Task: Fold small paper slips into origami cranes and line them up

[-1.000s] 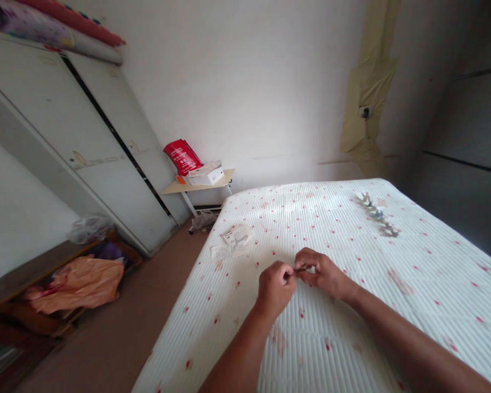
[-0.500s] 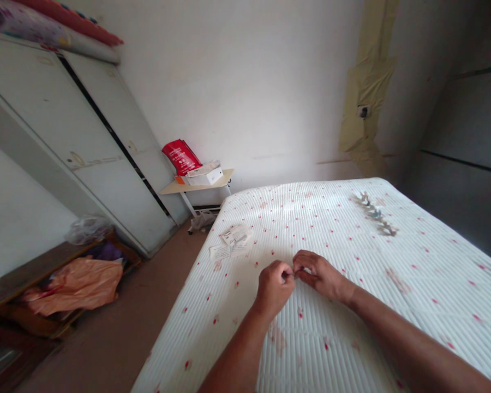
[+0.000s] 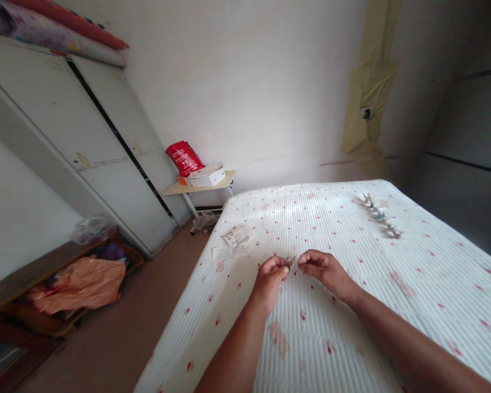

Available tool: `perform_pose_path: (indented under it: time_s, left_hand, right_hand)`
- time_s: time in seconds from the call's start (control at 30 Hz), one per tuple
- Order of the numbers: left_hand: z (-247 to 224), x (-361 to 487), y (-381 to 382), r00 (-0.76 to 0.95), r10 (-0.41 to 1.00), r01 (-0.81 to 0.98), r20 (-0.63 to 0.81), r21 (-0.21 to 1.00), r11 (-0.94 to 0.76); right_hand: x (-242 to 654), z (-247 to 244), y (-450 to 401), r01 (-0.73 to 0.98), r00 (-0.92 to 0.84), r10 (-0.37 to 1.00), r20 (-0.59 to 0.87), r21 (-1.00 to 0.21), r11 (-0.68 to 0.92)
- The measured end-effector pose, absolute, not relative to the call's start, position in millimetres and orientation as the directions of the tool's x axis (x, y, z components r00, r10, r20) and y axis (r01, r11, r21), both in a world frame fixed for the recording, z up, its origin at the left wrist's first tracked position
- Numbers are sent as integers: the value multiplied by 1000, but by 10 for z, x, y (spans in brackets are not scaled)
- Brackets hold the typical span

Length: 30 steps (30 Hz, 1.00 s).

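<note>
Pinching one small folded piece (image 3: pixel 291 264), paper by its look, between thumb and bent fingers of the left hand (image 3: pixel 271 281), over the bed (image 3: pixel 294 344). Holding the right hand (image 3: pixel 326 274) loosely curled just beside that small folded piece, thumb and fingertips nearly together; cannot tell of any grip inside. In all, two hands and one held piece. On the bed, left of the hands, at least two printed paper scraps (image 3: pixel 239 236), overlapping. Farther off to the right, at least three small figures (image 3: pixel 378 215) in a row, too blurred for a sure count. Beyond the bed's far left corner, one counter (image 3: pixel 175 189) with one red bag (image 3: pixel 185 158) and one white box (image 3: pixel 211 178).
</note>
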<state>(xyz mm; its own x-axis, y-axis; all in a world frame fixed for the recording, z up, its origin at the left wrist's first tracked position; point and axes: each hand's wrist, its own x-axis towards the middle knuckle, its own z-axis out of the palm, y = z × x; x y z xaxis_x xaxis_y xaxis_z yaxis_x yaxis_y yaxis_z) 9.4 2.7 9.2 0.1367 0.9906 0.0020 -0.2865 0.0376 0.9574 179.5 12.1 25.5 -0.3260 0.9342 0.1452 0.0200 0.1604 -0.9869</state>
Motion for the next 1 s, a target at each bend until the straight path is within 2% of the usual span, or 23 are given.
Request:
perform_pose_path:
  time_s: [0.17, 0.43, 0.53, 0.77, 0.9, 1.0]
  left_hand:
    - [92, 136, 19, 192, 981, -441, 4, 894, 83]
    - [54, 175, -3, 216, 976, -469, -22, 874, 123]
    - [42, 193, -5, 183, 983, -422, -24, 901, 100]
    - [72, 212, -16, 75, 997, -187, 4, 982, 10]
    - [93, 218, -25, 64, 998, -172, -18, 985, 28]
    - [107, 221, -29, 41, 998, -170, -39, 984, 45]
  right_hand:
    - [1633, 250, 52, -33, -296, 943, 155, -988, 153]
    - [1590, 256, 33, -38, -295, 949, 116, -993, 110]
    - [1596, 278, 31, -9, -269, 961, 59, -998, 59]
    - [1627, 197, 77, 88, -214, 976, -49, -996, -30]
    - [1641, 155, 67, 110, -217, 973, -82, -992, -59]
    - [1646, 167, 40, 69, -291, 955, -61, -997, -43]
